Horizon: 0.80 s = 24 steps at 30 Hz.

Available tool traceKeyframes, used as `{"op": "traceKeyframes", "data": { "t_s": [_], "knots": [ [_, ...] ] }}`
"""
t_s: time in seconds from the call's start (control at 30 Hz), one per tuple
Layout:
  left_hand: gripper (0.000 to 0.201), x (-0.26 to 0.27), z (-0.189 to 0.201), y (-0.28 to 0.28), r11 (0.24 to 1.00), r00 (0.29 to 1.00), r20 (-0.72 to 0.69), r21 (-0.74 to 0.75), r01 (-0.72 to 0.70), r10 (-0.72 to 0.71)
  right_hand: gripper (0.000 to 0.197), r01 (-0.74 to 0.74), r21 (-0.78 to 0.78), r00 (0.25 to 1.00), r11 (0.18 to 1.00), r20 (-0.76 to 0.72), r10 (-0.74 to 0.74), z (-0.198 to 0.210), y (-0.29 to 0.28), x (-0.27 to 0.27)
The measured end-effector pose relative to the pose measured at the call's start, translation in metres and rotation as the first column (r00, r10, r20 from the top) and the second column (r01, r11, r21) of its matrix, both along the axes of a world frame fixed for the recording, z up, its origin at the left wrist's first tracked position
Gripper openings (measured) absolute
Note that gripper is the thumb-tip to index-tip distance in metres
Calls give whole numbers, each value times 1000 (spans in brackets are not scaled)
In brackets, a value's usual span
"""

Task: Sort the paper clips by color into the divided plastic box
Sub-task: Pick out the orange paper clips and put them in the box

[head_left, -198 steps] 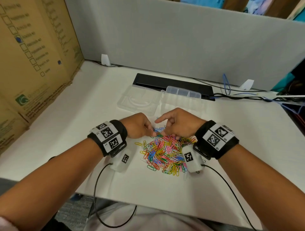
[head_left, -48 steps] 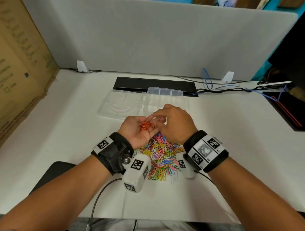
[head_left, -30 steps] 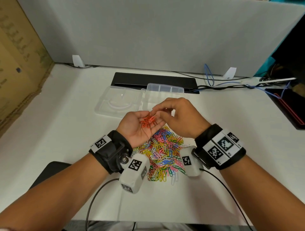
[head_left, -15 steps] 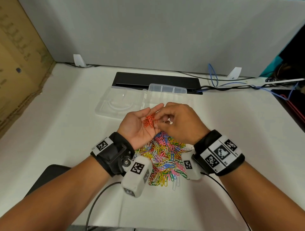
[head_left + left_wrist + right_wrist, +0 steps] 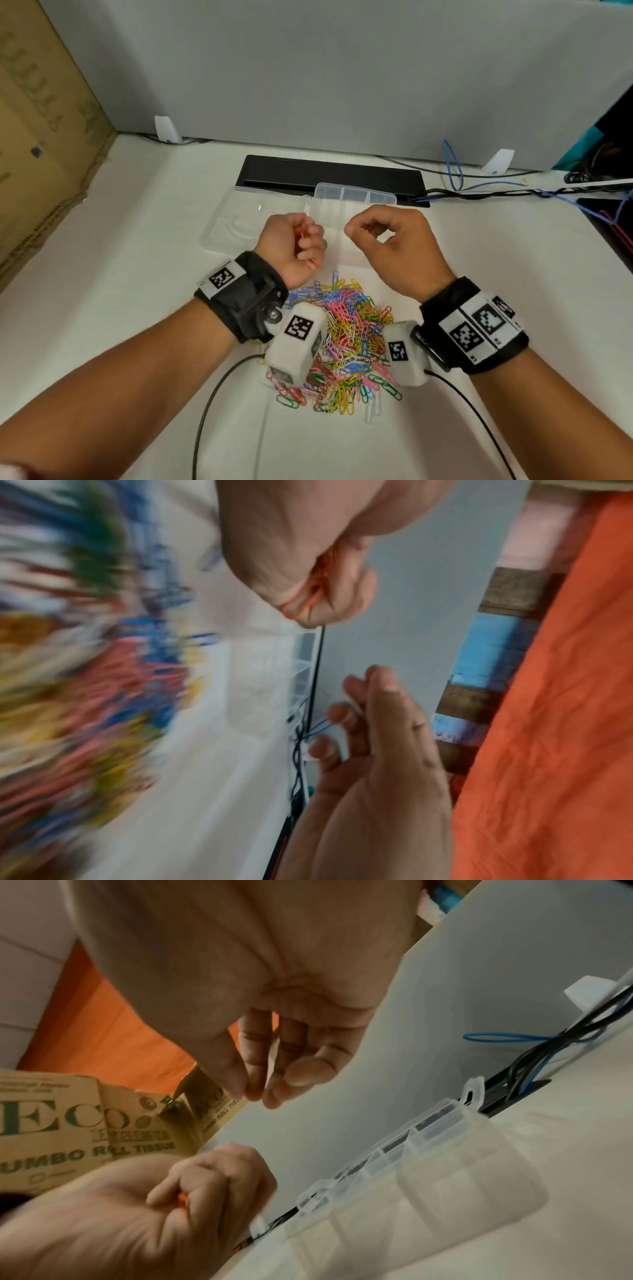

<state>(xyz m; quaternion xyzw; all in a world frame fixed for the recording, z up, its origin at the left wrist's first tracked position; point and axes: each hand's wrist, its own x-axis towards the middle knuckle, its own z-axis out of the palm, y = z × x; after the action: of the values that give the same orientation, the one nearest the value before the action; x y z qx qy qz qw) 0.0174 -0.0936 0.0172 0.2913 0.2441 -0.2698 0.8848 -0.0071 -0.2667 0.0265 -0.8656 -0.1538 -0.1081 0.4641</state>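
Orange clips (image 5: 302,234) fisted in left hand (image 5: 291,248); right hand (image 5: 390,246) loosely curled, holding nothing. Divided box (image 5: 356,197) seemingly bare; mixed heap (image 5: 346,346) on bench (image 5: 120,308) unsorted; barely begun.

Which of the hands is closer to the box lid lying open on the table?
Left. The left hand hovers at the lid's right edge; the right hand hangs farther right, over the box.
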Motion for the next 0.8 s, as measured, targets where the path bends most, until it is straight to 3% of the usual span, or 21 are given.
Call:
{"op": "traceKeyframes", "data": {
  "t_s": [0.07,0.2,0.6,0.8],
  "knots": [
    [37,28,21,-2,994,993,118,107,4,-16,15,32,64,999,997,-6,-32,2,-6,5],
    [38,84,43,-17,946,958,285,301,-120,31,21,63,125,997,990,-45,-58,1,-15,8],
    [39,123,0,-46,799,929,325,504,-329,178,18,88,69,988,994,-135,-78,-21,-42,-3],
    [37,122,-11,-44,709,897,423,594,-380,126,14,104,111,982,988,-167,-84,-26,-45,-3]
  ]
}}
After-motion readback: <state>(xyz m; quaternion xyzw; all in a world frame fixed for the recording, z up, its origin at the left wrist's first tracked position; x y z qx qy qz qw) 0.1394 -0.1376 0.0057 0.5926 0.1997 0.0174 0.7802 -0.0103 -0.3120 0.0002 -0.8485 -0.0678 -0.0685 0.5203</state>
